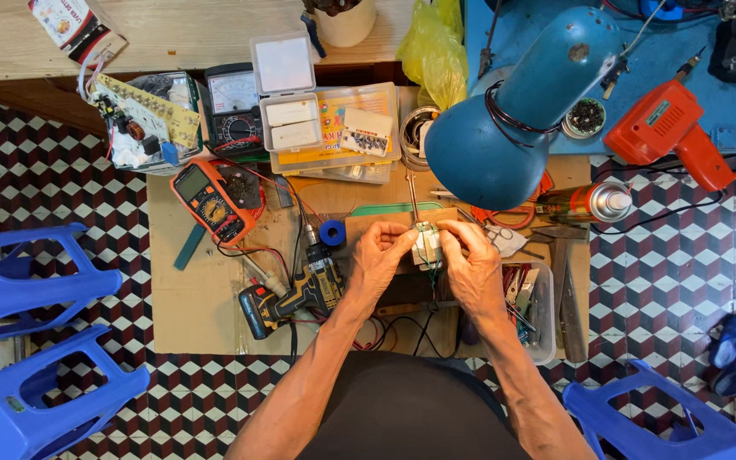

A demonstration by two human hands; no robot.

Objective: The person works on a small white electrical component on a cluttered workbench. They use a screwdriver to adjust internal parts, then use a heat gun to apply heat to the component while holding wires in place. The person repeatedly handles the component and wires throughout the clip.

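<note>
Both hands [426, 255] grip small part [427, 244]; blue lamp [517, 111] overhangs.

floor [61, 162] tiled in red, white and black cubes; stools [19, 281] blue; lamp [513, 119] blue; meter [210, 200] orange; heat gun [670, 132] red-orange; tape roll [332, 232] blue.

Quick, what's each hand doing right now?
Left hand: fingers closed on the small white part.
Right hand: fingers closed on the same part's other side.
</note>
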